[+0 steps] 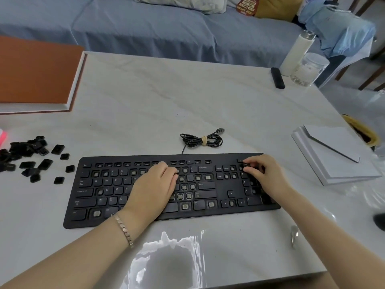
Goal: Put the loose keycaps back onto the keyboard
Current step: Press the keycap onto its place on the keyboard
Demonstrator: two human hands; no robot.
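A: Small black loose keycaps [31, 157]?
B: Heaped on the smooth bench [166, 101], left of the flat keyboard [220, 185]. Room behind, up to the far edge.
A: Hands?
B: Flat on middle keys: left hand [154, 188]. Curled at the corner: right hand [264, 174]; hold unclear.

We rest our left hand [155, 184] palm down across the middle of the black keyboard [224, 185], fingers relaxed over the keys. Our right hand [263, 174] curls its fingertips onto the top left corner of the number pad; whether they pinch a keycap we cannot tell. Many sockets stand bare. The loose keycaps [27, 151] lie scattered on the pale table [166, 97] left of the keyboard, its bundled cable [201, 140] just behind.
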